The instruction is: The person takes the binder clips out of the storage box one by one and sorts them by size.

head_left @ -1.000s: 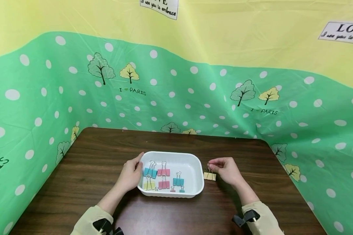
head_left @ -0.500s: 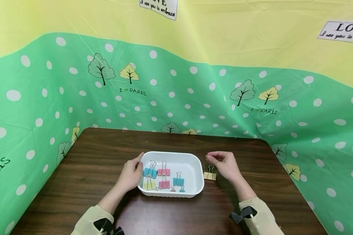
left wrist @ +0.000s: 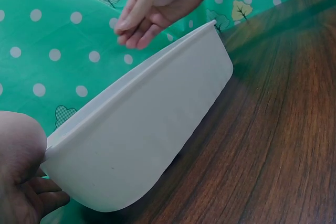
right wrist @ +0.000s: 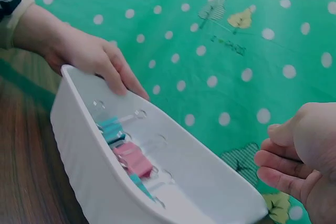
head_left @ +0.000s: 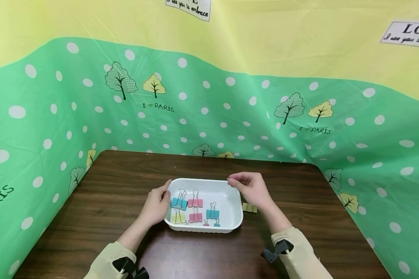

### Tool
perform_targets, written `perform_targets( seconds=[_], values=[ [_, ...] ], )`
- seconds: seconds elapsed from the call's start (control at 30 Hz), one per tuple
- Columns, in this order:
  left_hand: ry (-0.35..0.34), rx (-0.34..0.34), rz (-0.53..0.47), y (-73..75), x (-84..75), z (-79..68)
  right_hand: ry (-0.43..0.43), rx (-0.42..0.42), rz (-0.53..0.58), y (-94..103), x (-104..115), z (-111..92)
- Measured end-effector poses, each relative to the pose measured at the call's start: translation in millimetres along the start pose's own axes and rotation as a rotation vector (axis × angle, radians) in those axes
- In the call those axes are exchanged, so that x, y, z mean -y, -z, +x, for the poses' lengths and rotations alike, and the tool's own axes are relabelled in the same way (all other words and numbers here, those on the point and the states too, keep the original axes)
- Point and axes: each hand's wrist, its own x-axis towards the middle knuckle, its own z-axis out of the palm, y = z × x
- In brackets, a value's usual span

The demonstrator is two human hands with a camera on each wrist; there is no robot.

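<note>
Brown tbl: L hand w/ pinch on white tray, R hand loosely curled nearby.

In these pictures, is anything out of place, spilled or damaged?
One yellow binder clip lies on the table, right of the white tray, while the other visible clips lie inside. Nothing looks spilled or damaged.

1. White plastic tray: room at its right end; binder clips crowd left and middle.
2. Left hand blocks the left rim, right hand the far-right corner.
3. Yellow binder clip obstructs just right; tabletop in front is passable.
</note>
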Motion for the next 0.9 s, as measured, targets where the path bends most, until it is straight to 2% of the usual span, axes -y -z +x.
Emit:
perform_targets(
  seconds=[0.3, 0.53, 0.67, 0.9],
  values=[
    [0.005, 0.002, 0.013, 1.2, -1.1, -0.4, -0.024, 0.091, -0.013, -31.2, 10.3, 11.5],
    [-0.008, 0.014, 0.019, 2.7, -1.8, 3.9, -0.048, 0.145, -0.063, -52.4, 11.5, 21.8],
    [-0.011, 0.017, 0.02, 2.7, -1.1, 5.8, -0.035, 0.168, -0.065, -63.7, 13.2, 27.3],
    [0.02, 0.012, 0.018, 1.6, 0.2, 1.5, -0.036, 0.228, -0.084, -79.3, 9.1, 31.7]
  ],
)
